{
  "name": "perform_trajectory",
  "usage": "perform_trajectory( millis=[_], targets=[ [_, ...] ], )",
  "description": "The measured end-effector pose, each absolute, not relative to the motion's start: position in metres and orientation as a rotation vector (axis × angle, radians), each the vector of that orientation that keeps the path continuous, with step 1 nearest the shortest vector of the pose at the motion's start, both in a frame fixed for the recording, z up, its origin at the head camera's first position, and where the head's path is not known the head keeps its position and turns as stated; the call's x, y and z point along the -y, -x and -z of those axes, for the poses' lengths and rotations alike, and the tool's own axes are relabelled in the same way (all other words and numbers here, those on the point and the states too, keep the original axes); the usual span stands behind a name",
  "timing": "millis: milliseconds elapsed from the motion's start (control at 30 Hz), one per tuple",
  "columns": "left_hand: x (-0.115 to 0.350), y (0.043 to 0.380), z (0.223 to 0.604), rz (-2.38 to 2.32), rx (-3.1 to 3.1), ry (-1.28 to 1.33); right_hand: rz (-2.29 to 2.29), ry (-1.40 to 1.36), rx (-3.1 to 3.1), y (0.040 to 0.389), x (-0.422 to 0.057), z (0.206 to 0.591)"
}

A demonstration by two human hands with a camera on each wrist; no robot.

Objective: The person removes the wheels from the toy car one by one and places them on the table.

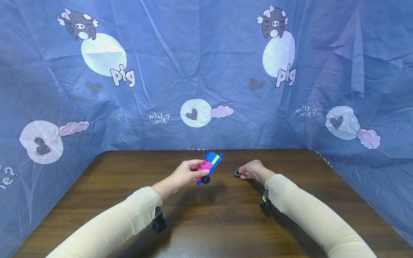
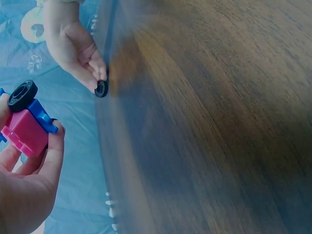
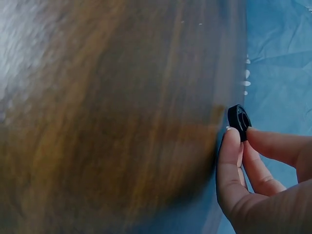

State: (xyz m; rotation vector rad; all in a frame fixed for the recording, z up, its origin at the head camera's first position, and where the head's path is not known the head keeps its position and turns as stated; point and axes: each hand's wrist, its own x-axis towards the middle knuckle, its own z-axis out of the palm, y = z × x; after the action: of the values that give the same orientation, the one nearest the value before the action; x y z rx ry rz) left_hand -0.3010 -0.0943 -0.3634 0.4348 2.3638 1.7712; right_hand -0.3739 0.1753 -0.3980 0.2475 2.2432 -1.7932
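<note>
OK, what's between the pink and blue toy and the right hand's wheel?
In the head view, only bare tabletop shows between the toy and that wheel.

This is looking like a curtained-off recording booth. Blue cloth (image 1: 200,68) is hanging beyond the left grip (image 1: 183,175) and right grip (image 1: 256,170) and closing in both sides, with cartoon pigs (image 1: 79,25) showing well above the grips. A wood-grain desk (image 1: 219,225) is stretching beneath them, and a black camera (image 1: 159,222) is sitting behind each grip. The cloth is hiding whether a home, lab or office is surrounding it.
</note>
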Motion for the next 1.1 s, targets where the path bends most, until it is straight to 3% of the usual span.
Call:
perform_trajectory(
  millis=[433,1100],
  targets=[
    [0.095,0.298,0.366,-1.748,-2.392,-0.449,1.76,-0.452,-2.345,0.378,-0.17,0.397],
    [0.092,0.299,0.371,-1.741,-2.383,-0.361,1.762,-0.412,-2.389,0.365,-0.168,0.393]
  ],
)
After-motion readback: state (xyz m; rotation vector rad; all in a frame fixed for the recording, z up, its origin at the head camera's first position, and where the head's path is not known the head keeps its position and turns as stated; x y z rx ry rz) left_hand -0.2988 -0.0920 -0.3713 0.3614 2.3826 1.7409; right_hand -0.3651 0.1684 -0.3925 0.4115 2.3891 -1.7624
